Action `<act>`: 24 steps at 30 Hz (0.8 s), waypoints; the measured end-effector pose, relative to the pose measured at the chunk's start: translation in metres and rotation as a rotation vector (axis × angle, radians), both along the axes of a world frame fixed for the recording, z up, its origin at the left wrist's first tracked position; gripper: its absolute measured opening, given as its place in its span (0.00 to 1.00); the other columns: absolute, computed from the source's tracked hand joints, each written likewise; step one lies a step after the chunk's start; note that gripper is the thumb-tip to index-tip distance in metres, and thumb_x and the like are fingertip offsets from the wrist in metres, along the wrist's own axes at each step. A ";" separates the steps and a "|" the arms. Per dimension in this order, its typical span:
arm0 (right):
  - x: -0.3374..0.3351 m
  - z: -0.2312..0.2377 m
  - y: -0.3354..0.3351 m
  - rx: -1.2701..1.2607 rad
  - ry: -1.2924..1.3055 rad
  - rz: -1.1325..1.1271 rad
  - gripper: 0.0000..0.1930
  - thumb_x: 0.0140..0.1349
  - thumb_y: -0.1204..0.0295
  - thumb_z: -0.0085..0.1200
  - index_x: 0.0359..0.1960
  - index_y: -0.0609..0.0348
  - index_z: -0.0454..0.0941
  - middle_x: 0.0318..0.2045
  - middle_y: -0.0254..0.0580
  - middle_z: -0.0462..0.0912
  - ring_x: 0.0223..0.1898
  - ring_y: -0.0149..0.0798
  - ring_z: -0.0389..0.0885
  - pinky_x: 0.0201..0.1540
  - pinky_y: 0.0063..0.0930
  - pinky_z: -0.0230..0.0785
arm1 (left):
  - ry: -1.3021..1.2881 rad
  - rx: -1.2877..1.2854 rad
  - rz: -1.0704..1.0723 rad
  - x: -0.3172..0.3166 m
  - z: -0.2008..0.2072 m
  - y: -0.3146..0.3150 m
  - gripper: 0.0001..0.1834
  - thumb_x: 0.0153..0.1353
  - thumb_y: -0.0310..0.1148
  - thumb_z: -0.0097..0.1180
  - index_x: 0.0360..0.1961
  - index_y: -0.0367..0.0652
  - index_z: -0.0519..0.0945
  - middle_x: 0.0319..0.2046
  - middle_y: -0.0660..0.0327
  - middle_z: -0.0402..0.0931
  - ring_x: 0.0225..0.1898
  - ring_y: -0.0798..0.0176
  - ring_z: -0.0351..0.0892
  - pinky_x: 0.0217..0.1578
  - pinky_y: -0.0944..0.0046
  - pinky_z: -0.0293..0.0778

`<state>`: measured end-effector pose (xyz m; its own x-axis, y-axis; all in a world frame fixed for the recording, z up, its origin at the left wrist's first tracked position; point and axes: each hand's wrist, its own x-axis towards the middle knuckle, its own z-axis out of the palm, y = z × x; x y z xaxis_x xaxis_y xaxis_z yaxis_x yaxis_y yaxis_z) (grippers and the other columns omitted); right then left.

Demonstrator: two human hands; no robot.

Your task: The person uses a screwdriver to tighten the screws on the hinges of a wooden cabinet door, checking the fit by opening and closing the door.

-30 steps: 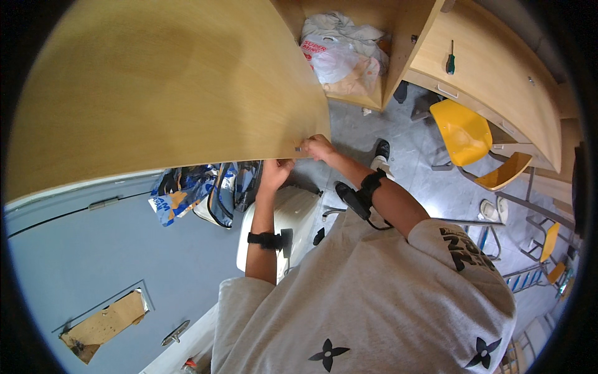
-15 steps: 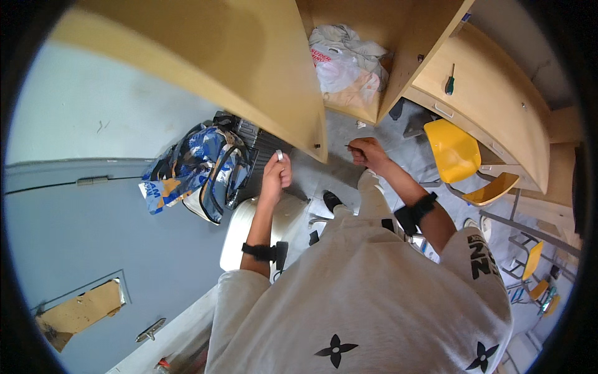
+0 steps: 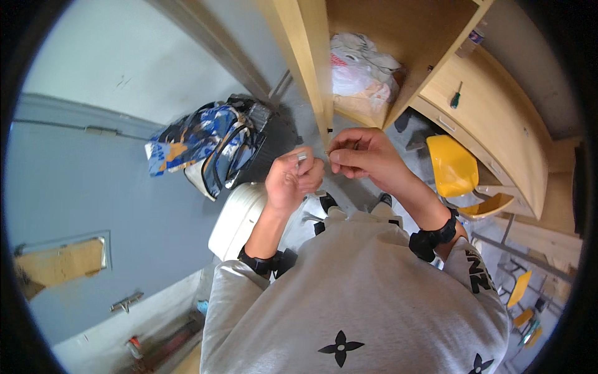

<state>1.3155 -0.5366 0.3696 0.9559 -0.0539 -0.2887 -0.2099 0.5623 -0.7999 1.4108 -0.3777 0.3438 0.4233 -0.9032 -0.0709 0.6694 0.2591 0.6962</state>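
My left hand (image 3: 291, 181) is closed in front of my body, its fingers curled around a small silver-white metal piece (image 3: 302, 156) whose end shows by the thumb. Close beside it, my right hand (image 3: 369, 161) pinches a tiny dark item (image 3: 327, 153) between thumb and fingertips; it is too small to name. A narrow gap separates the two hands. Just beyond them stands the open wooden cabinet door (image 3: 314, 68), seen nearly edge-on. Inside the cabinet (image 3: 405, 37) lie white plastic bags and grey cloth (image 3: 364, 68).
To the right, a wooden desk (image 3: 498, 100) bears a green-handled screwdriver (image 3: 456, 98), with a yellow chair (image 3: 450, 168) before it. A blue patterned bag (image 3: 215, 140) and a white suitcase (image 3: 237, 218) stand left, near a grey door (image 3: 124, 206).
Both hands have come up and closer together, still closed on their small pieces. The cabinet door now shows nearly edge-on instead of spreading broadly across the upper left. The view has shifted slightly.
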 end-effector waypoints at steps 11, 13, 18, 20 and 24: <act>-0.066 0.033 -0.032 -0.995 -0.532 -0.324 0.04 0.47 0.79 0.54 0.26 0.62 0.76 0.18 0.42 0.76 0.15 0.33 0.73 0.19 0.22 0.64 | -0.028 -0.049 -0.022 -0.074 0.023 -0.054 0.16 0.56 0.42 0.36 0.15 0.48 0.54 0.10 0.69 0.49 0.12 0.75 0.43 0.12 0.72 0.41; -0.081 0.031 -0.049 -1.007 -0.523 -0.328 0.04 0.47 0.79 0.53 0.26 0.62 0.76 0.18 0.43 0.76 0.15 0.34 0.74 0.19 0.23 0.65 | -0.031 -0.056 -0.036 -0.088 0.022 -0.071 0.16 0.56 0.42 0.36 0.15 0.48 0.54 0.10 0.69 0.49 0.12 0.75 0.43 0.12 0.72 0.41; -0.113 0.022 -0.081 -1.002 -0.540 -0.377 0.05 0.46 0.82 0.54 0.26 0.63 0.76 0.17 0.35 0.72 0.15 0.24 0.64 0.18 0.18 0.57 | -0.098 0.002 -0.087 -0.116 0.020 -0.104 0.16 0.56 0.43 0.36 0.17 0.47 0.56 0.10 0.70 0.50 0.11 0.76 0.44 0.11 0.73 0.41; -0.127 0.024 -0.094 -1.061 -0.486 -0.351 0.03 0.47 0.78 0.52 0.25 0.62 0.75 0.19 0.44 0.75 0.17 0.37 0.75 0.21 0.25 0.67 | -0.107 0.025 -0.105 -0.125 0.019 -0.115 0.15 0.56 0.43 0.36 0.17 0.47 0.55 0.10 0.70 0.50 0.11 0.76 0.44 0.11 0.73 0.41; -0.154 0.013 -0.119 -1.052 -0.500 -0.396 0.02 0.48 0.77 0.53 0.24 0.62 0.75 0.19 0.44 0.75 0.18 0.38 0.75 0.21 0.25 0.66 | -0.125 0.075 -0.134 -0.148 0.017 -0.146 0.15 0.55 0.43 0.36 0.17 0.48 0.55 0.10 0.70 0.50 0.11 0.75 0.44 0.11 0.73 0.41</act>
<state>1.1619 -0.6560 0.3830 0.8137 -0.3507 0.4636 0.2878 -0.4500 -0.8454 1.2629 -0.5235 0.3610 0.3096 -0.9462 -0.0944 0.6017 0.1181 0.7899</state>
